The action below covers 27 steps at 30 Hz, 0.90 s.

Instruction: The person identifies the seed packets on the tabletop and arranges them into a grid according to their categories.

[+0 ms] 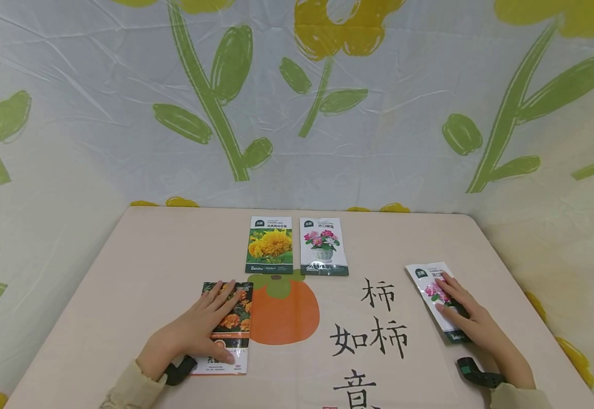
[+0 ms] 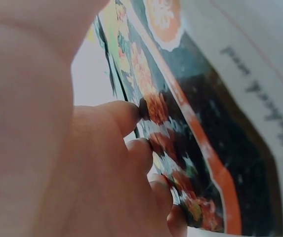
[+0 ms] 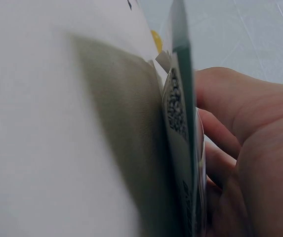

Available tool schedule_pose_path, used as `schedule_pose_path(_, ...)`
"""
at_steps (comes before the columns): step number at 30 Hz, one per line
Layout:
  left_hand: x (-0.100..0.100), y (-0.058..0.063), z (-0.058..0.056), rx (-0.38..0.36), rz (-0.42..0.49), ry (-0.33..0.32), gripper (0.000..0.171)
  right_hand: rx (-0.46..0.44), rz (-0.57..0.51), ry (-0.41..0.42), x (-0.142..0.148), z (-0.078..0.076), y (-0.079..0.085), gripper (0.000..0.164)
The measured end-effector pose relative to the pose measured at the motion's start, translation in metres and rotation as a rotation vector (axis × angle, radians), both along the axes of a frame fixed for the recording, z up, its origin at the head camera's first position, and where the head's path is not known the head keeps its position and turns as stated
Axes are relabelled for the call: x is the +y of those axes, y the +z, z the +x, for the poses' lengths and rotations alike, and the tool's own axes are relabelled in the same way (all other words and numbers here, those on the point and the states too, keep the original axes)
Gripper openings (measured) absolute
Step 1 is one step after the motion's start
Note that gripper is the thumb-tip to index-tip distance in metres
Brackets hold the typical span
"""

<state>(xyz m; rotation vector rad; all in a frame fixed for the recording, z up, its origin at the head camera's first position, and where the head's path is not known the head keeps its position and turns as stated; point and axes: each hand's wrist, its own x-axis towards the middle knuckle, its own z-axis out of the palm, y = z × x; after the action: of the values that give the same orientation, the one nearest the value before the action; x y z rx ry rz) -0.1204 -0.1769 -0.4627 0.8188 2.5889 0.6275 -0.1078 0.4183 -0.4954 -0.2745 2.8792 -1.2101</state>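
Observation:
My left hand [image 1: 196,326] lies with fingers spread over a marigold seed packet [image 1: 230,343], dark with orange flowers and a white lower part. In the left wrist view the fingertips touch the packet's printed face [image 2: 200,123]. At the right, my right hand [image 1: 473,318] rests on a white seed packet [image 1: 424,278] with pink flowers, its thumb and fingers on the front. The right wrist view has that packet [image 3: 183,128] nearly edge-on, its near edge raised above the table with a shadow beneath. Some right fingers are partly hidden.
Two more seed packets lie side by side farther back: one with yellow flowers [image 1: 270,244], one with potted pink flowers [image 1: 323,247]. The pale tabletop [image 1: 174,244] bears a printed persimmon [image 1: 283,312] and black characters. A flowered curtain [image 1: 394,113] hangs behind.

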Motion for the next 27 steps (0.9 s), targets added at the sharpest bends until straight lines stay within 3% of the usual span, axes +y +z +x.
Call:
schedule_pose_path(9, 0.006, 0.001, 0.001, -0.024, -0.005, 0.012, 0.126, -0.005, -0.003, 0.003, -0.001, 0.000, 0.001, 0.065)
schedule_pose_path(18, 0.004, -0.024, -0.003, 0.015, -0.025, 0.020, 0.132, -0.002, -0.004, -0.003, -0.001, 0.000, 0.002, 0.064)
schedule_pose_path(21, 0.006, -0.021, -0.002, 0.011, -0.003, 0.023, 0.132, 0.000, 0.000, -0.001, -0.001, 0.000, 0.001, 0.064)
schedule_pose_path(27, 0.012, -0.004, 0.001, -0.030, -0.007, 0.012, 0.129, 0.005, 0.009, -0.007, -0.001, -0.002, 0.001, 0.065)
